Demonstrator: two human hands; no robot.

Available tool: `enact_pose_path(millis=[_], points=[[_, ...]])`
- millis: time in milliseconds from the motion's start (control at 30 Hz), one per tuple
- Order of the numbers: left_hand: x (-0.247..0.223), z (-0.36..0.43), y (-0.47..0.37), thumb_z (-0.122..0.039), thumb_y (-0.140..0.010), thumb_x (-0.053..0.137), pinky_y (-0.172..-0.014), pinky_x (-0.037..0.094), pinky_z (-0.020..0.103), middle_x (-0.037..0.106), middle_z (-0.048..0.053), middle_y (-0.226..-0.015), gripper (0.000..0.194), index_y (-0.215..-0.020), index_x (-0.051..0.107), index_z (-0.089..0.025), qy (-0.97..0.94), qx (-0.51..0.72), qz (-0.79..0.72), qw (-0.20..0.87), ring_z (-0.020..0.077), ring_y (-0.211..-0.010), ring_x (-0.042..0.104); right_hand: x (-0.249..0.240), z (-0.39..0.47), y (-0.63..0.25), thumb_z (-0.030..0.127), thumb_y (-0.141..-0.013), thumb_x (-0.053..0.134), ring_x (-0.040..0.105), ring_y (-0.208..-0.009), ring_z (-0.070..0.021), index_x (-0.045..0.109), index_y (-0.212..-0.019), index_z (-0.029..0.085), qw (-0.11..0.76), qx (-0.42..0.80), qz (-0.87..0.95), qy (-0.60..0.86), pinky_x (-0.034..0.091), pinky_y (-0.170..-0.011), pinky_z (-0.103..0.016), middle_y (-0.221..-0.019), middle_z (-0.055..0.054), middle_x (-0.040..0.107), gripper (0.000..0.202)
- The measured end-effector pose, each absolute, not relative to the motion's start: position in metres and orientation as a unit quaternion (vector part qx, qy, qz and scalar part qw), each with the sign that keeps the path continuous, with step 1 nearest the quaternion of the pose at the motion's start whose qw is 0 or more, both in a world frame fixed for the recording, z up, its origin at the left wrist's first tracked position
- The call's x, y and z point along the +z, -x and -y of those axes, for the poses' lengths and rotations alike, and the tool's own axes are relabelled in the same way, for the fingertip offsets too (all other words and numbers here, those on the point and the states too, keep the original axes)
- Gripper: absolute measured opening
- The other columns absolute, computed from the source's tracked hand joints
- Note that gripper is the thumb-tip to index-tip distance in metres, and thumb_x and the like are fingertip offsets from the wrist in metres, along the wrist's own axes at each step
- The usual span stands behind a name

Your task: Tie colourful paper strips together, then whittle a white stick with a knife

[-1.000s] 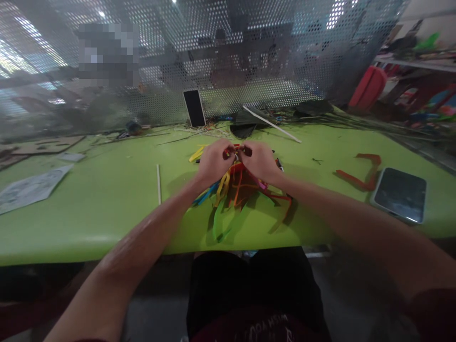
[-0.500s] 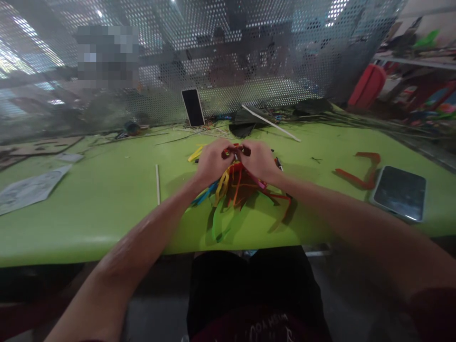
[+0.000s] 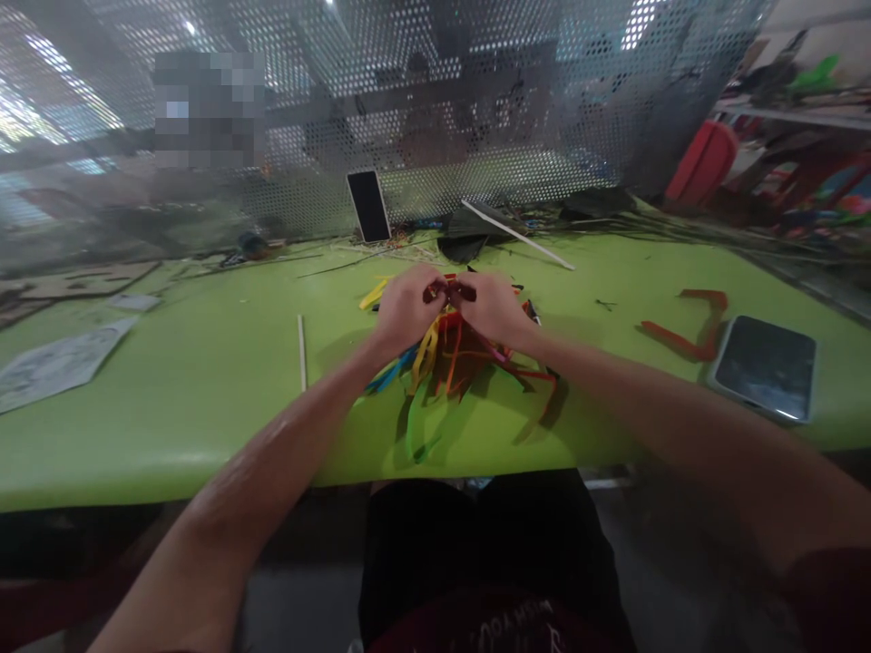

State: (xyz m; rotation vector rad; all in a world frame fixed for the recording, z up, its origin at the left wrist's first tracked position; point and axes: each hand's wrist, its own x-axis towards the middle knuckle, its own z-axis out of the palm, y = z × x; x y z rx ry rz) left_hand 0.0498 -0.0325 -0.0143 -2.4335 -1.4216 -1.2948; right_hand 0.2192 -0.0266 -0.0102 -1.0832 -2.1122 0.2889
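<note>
Near the middle of the table, my left hand (image 3: 414, 310) and my right hand (image 3: 496, 313) meet fingertip to fingertip. Both are closed in a pinch on a bundle of narrow coloured strips (image 3: 454, 349), gripped where they come together. Red and orange strips hang down between my wrists. A yellow strip (image 3: 425, 355), a blue strip (image 3: 391, 374) and a long curled green strip (image 3: 411, 426) fan out over the tabletop. More yellow ends (image 3: 372, 294) stick out beyond my left hand. The exact spot between my fingertips is hidden by the fingers.
The green table (image 3: 204, 381) carries a white stick (image 3: 301, 354) to the left and a paper sheet (image 3: 64, 363) beyond it. At right lie a bent orange strip (image 3: 711, 331) and a phone (image 3: 766, 367). Another phone (image 3: 369, 207) leans against the perforated metal screen (image 3: 435, 118).
My hands stay in the same place with only a small shift of the fingers. A dark tip now shows just above my right hand.
</note>
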Motion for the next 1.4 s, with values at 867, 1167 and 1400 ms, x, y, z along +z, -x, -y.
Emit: enact_pose_path(millis=[867,1167,1400], points=[[-0.0127,0.0336,-0.0503,-0.015,-0.083,0.061,-0.067,0.045,0.029,0.064,0.003,-0.076,0.009,-0.077,0.067,-0.019,0.785,-0.436,0.44,0.018,0.0158,-0.07,0.057,-0.0059,0.0277,-0.2208,0.024,-0.091,0.054,0.049,-0.061,-0.0144,0.07,-0.074,0.016,0.344,0.109,0.829,0.427,0.027,-0.059,-0.029,-0.065,-0.003,0.064,0.024],[-0.015,0.0305,-0.05,-0.016,-0.085,0.061,-0.066,0.047,0.026,0.067,0.004,-0.085,0.007,-0.085,0.067,-0.018,0.78,-0.451,0.434,0.003,0.0132,-0.069,0.058,-0.0058,0.0274,-0.2205,0.023,-0.09,0.055,0.053,-0.064,-0.016,0.071,-0.076,0.016,0.334,0.088,0.812,0.47,0.029,-0.06,-0.029,-0.073,-0.006,0.07,0.023],[-0.0169,0.0282,-0.049,-0.015,-0.088,0.059,-0.07,0.05,0.025,0.069,0.005,-0.092,0.014,-0.095,0.071,-0.018,0.797,-0.451,0.4,-0.032,0.0147,-0.079,0.063,-0.0093,0.0255,-0.2215,0.023,-0.09,0.054,0.059,-0.068,-0.0193,0.075,-0.088,0.018,0.347,0.102,0.82,0.444,0.034,-0.063,-0.03,-0.081,-0.008,0.074,0.022]])
